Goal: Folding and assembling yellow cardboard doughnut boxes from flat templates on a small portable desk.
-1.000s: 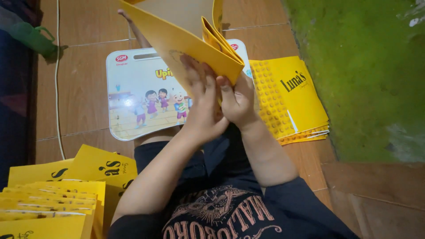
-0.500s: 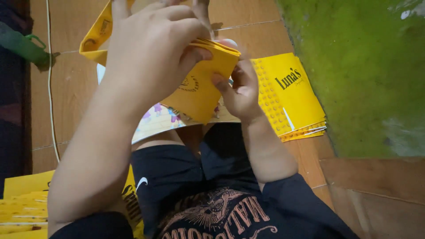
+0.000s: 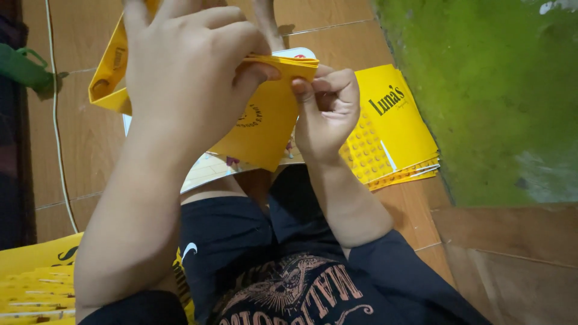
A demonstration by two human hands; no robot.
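Fingers of the left hand [image 3: 186, 84] clamp the top fold of the yellow carton blank [image 3: 265, 120], held up over the lap; the right hand [image 3: 325, 111] pinches the same edge at its near corner. A slip looks likely if either grip eases, since the card could spring open or crease crooked. Room is tight: a flat yellow stack [image 3: 397, 138] lies just right, the green wall [image 3: 487, 90] beyond, more yellow blanks [image 3: 36, 283] at lower left.
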